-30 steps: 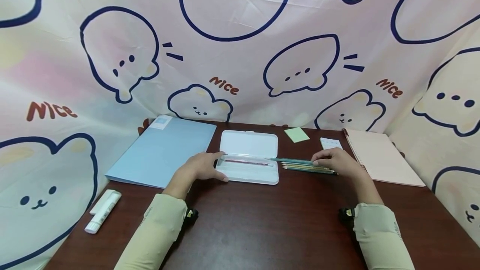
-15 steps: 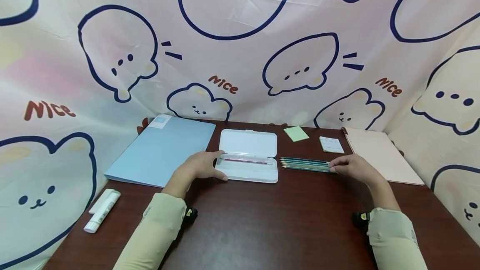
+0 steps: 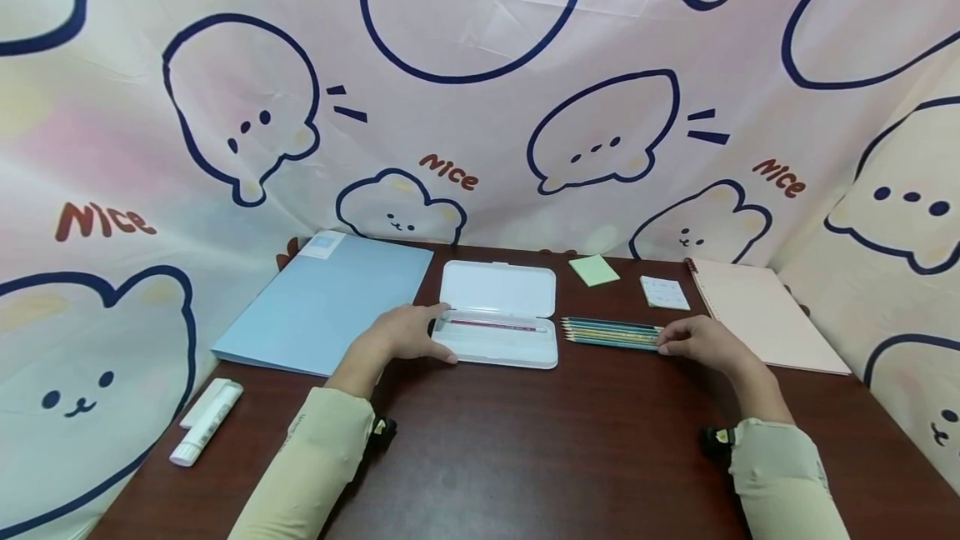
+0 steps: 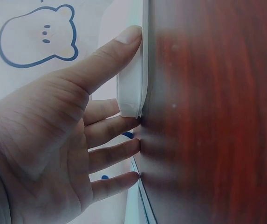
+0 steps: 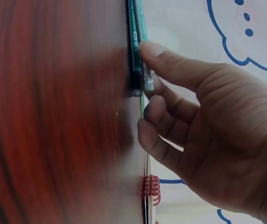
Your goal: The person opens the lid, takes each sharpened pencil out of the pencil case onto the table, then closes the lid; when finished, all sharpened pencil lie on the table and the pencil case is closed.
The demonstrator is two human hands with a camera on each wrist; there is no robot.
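Observation:
An open white pencil case [image 3: 498, 286] lies at the middle of the dark wooden table [image 3: 540, 448], with one pink pencil [image 3: 495, 324] in its tray. My left hand [image 3: 416, 334] braces the case's left end, thumb along the front and straight fingers at the side; the left wrist view shows the thumb pressed on the case [image 4: 132, 88]. Several green pencils [image 3: 609, 332] lie side by side right of the case. My right hand [image 3: 678, 344] pinches their right ends; in the right wrist view the thumb and curled forefinger close on the pencils [image 5: 134, 46].
A blue folder [image 3: 330, 298] lies left of the case, and a white glue stick [image 3: 204, 422] sits near the table's left edge. A green sticky pad [image 3: 592, 269], a small white notepad [image 3: 663, 292] and a pink spiral notebook [image 3: 757, 315] lie at the right. Printed cloth surrounds the table.
My right hand slid rightward from above the green pencils to their right ends, and the pencils now lie evenly lined up. The left hand has not moved.

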